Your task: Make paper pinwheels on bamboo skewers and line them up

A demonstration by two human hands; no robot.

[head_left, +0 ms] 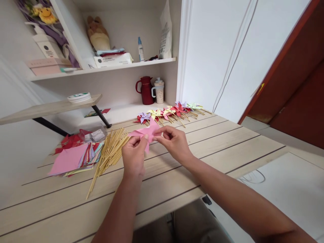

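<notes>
A pink paper pinwheel point(152, 128) is held up over the table between both my hands. My left hand point(134, 153) grips it from the left, the thumb pressed on its lower middle. On its right side, the thumb and forefinger of my right hand point(174, 140) are pinched at a blade; the very tips are partly hidden. No stick shows on this pinwheel. Just left of my left hand lies a heap of thin wooden sticks point(111, 148). Beyond the hands, finished pinwheels on sticks point(179, 109) lie in a row in several colours.
Coloured paper squares point(68, 158) are stacked at the left, beside red scraps and a plastic bag point(97, 134). A small raised wooden shelf point(50, 108) stands over the table's left back. Behind are a dark red jug point(146, 91) and a lidded cup point(159, 91).
</notes>
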